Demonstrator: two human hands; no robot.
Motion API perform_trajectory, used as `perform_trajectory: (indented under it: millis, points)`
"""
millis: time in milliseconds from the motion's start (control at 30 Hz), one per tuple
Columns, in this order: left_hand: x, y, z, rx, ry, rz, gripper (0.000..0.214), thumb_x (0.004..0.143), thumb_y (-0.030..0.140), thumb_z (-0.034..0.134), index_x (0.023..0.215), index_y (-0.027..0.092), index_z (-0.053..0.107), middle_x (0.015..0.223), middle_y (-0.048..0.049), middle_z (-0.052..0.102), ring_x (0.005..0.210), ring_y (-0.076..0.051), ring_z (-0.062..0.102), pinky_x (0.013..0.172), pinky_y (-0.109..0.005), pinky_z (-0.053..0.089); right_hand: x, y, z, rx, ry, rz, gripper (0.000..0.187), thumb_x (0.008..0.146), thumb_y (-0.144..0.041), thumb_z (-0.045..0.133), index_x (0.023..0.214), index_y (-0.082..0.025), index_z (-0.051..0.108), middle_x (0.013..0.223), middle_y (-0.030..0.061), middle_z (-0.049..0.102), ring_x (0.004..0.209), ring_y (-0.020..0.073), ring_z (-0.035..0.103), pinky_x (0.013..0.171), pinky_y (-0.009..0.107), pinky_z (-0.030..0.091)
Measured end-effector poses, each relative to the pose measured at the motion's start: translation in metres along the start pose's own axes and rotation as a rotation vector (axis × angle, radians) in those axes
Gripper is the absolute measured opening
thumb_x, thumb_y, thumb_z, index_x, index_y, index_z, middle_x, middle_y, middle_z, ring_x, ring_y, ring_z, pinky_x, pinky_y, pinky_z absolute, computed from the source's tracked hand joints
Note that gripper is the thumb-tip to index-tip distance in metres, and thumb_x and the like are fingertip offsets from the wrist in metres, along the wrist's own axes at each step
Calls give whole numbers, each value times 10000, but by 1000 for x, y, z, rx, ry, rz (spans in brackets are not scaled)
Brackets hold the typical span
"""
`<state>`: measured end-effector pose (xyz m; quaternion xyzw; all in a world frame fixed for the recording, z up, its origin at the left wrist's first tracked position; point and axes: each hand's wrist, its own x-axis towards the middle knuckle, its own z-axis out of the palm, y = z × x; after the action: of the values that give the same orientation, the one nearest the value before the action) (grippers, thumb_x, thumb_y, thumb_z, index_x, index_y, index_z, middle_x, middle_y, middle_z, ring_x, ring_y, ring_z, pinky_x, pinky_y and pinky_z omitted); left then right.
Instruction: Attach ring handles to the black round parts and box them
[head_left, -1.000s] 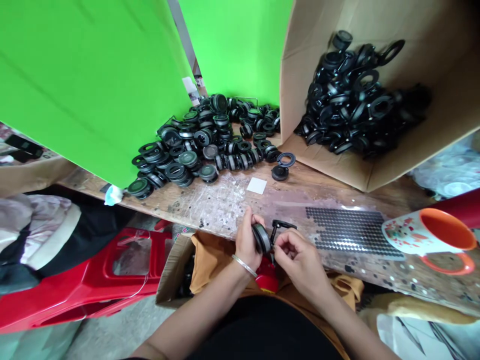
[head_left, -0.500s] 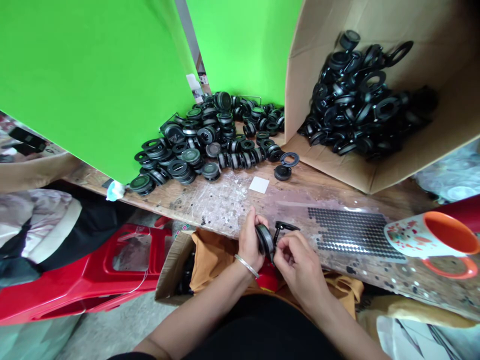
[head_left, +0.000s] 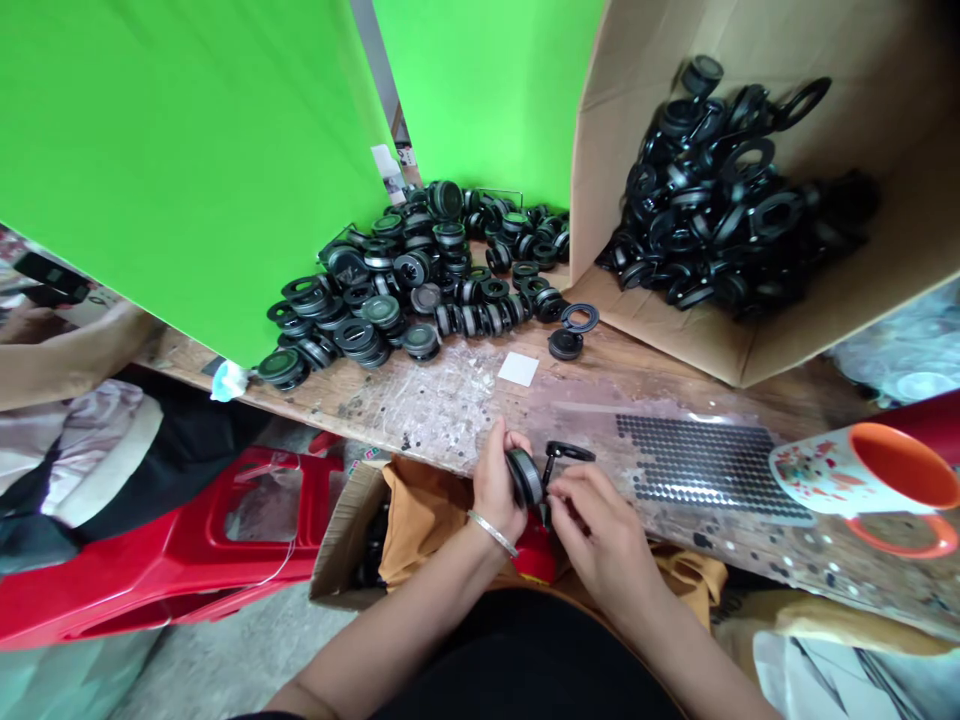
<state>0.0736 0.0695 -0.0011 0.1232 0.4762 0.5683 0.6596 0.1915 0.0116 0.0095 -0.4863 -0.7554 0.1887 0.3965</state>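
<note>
- A red plastic stool (head_left: 187, 540) stands below the table edge at far left, beside a green screen (head_left: 180, 150) that walls off the bench.
- A loose heap of black ring parts (head_left: 405, 275) lies on the wooden table (head_left: 420, 400), well apart from the hands.
- The left hand (head_left: 496, 485), a bangle at the wrist, is closed around a black round part (head_left: 523, 476), held on edge just over the table's near edge, thumb and fingers pinching its rim.
- The part looks small, rigid and light, likely moulded plastic with a ribbed rim; the rim seems the surest place to grip, since the flat faces may be slick.
- The right hand (head_left: 596, 525) is curled against the part's face, fingertips pinched; whether it grips anything small cannot be told.
- A black clip-like piece (head_left: 566, 455) rests on the table just beyond the fingers.
- A sheet of small dark dots (head_left: 701, 465) lies to the right, near an orange-lined mug (head_left: 870, 480).
- A cardboard box (head_left: 750, 340) holds more black rings.
</note>
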Motion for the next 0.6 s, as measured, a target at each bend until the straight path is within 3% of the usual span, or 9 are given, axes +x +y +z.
perform_trajectory:
  millis: [100, 200, 267, 333, 433, 600]
  points:
    - [4, 3, 0, -46, 28, -1, 448, 832, 467, 563, 514, 161, 480, 490, 28, 404, 427, -75, 359, 433, -211, 282, -12, 2, 1, -237, -38, -205, 355, 897, -79, 487, 1244, -108, 554, 1164, 173, 598, 1040, 252, 602, 865, 376, 527]
    - [6, 6, 1, -67, 32, 4, 425, 814, 442, 597, 516, 160, 486, 492, 29, 412, 430, -76, 378, 437, -207, 303, -18, 5, -1, -294, -123, -227, 452, 899, -92, 478, 1350, -122, 492, 1225, 180, 593, 1085, 268, 598, 871, 395, 537]
    - [7, 9, 2, -75, 28, -15, 420, 813, 434, 598, 514, 160, 489, 486, 30, 415, 420, -77, 376, 426, -209, 298, -15, 12, -9, -187, -118, -177, 387, 915, -123, 481, 1296, -159, 537, 1168, 144, 620, 1035, 223, 619, 853, 348, 541]
    - [6, 10, 3, -69, 11, -38, 424, 820, 439, 585, 513, 160, 497, 483, 26, 424, 414, -81, 382, 416, -212, 294, -7, 26, -22, -91, -25, -70, 234, 923, -159, 490, 1120, -182, 614, 1031, 99, 646, 932, 185, 631, 799, 307, 537]
    - [5, 11, 4, -50, 8, -42, 444, 825, 458, 574, 505, 159, 498, 477, 25, 425, 412, -81, 392, 414, -210, 290, 9, 63, -41, -213, 94, 166, 121, 895, -192, 507, 860, -185, 623, 848, 60, 633, 787, 180, 610, 711, 302, 503]
    - [2, 7, 5, 0, 25, -18, 473, 822, 478, 565, 484, 159, 483, 470, 25, 409, 408, -78, 383, 410, -209, 279, 27, 117, -47, -450, -27, 329, 181, 856, -180, 490, 795, -171, 660, 838, 75, 639, 780, 194, 605, 730, 304, 451]
